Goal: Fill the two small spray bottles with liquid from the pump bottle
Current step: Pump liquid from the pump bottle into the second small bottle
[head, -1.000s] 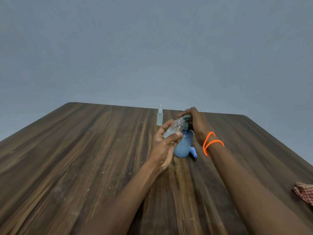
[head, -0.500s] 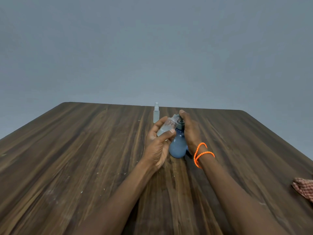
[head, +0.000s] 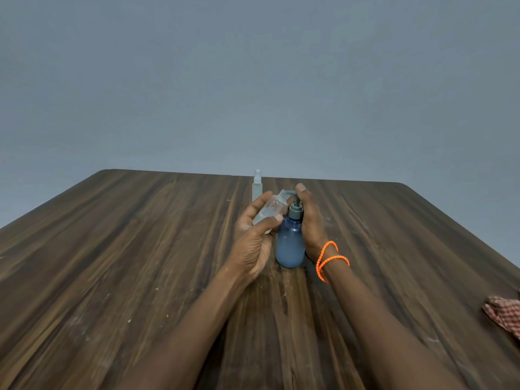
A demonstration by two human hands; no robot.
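A blue pump bottle [head: 289, 246] with a grey pump head stands upright on the wooden table [head: 140, 249]. My left hand [head: 253, 240] holds a clear small spray bottle [head: 271, 211], uncapped and tilted, with its open neck right at the pump spout. Some clear liquid lies in its lower part. My right hand [head: 311, 220] wraps the pump bottle's right side, with a finger on top of the pump head. A second small spray bottle [head: 257, 187], with its cap on, stands upright just behind.
A red checked cloth [head: 505, 313] lies at the table's right edge. The table's far edge runs just behind the capped bottle. A plain grey wall fills the background. An orange bead bracelet [head: 327, 260] circles my right wrist.
My right hand has come down from over the pump head to the bottle's side, hiding the small blue part on the table. The pump head now stands raised. The view shifted slightly.
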